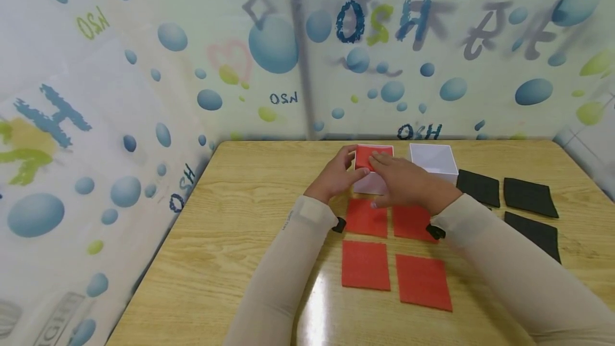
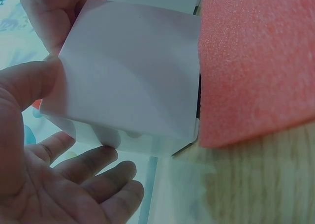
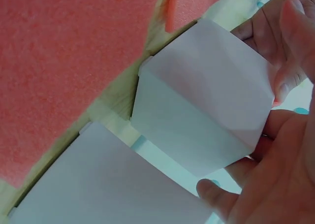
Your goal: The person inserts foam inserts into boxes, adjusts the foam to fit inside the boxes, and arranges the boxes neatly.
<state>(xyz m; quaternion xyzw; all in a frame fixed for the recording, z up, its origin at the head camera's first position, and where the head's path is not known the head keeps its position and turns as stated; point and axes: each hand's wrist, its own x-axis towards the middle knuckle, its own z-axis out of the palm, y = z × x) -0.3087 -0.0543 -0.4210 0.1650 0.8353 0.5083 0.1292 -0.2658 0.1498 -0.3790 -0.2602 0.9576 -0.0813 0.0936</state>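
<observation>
A white open-topped box (image 1: 369, 184) stands near the table's back edge with a red foam square (image 1: 365, 157) in its mouth. My left hand (image 1: 333, 175) holds the box at its left side. In the left wrist view, the left thumb lies at the front upper corner of the box (image 2: 133, 66), with the fingers along the side wall. My right hand (image 1: 408, 183) reaches over the box, and its fingertips press on the red square. The right wrist view shows the box (image 3: 206, 86) from the front, the right fingers at its upper edge. How deep the square sits is hidden.
A second white box (image 1: 434, 160) stands to the right, open at the top. Red foam squares (image 1: 365, 265) lie in front, some partly under my right arm. Several black squares (image 1: 530, 196) lie at the right. A printed curtain (image 1: 240, 116) hangs behind the wooden table (image 1: 230, 228).
</observation>
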